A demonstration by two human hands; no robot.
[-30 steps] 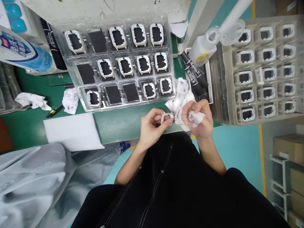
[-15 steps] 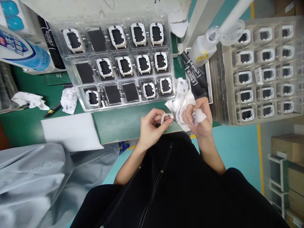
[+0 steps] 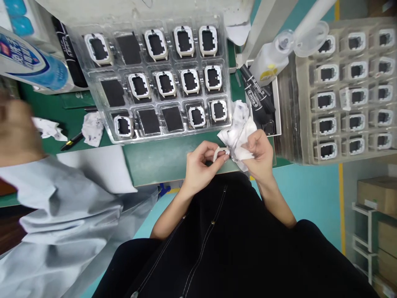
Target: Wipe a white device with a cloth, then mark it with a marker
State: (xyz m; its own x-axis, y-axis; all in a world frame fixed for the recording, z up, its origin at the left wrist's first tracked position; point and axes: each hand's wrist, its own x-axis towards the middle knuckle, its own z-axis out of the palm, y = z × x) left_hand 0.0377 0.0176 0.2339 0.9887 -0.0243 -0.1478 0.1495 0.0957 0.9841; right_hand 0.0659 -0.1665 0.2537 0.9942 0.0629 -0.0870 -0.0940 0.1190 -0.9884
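My left hand (image 3: 200, 164) pinches a small white frame part (image 3: 219, 152) by its edge, just above the near edge of the green table (image 3: 161, 159). My right hand (image 3: 259, 155) grips a crumpled white cloth (image 3: 237, 132) with dark stains and presses it against that frame. Both hands meet in front of a clear plastic tray (image 3: 161, 78) that holds several white frames in its pockets, with some pockets showing only black inserts.
A stack of clear trays (image 3: 347, 87) full of similar frames stands at the right. Black markers (image 3: 259, 97) and a squeeze bottle (image 3: 269, 62) lie beside it. A co-worker's grey sleeve (image 3: 62, 215) and blurred hand (image 3: 17, 128) reach in at the left. Crumpled wipes (image 3: 92, 128) and a white sheet (image 3: 102, 165) lie there too.
The co-worker's arm has risen into view at the left, covering part of the white sheet. My right hand has shifted the cloth closer onto the frame.
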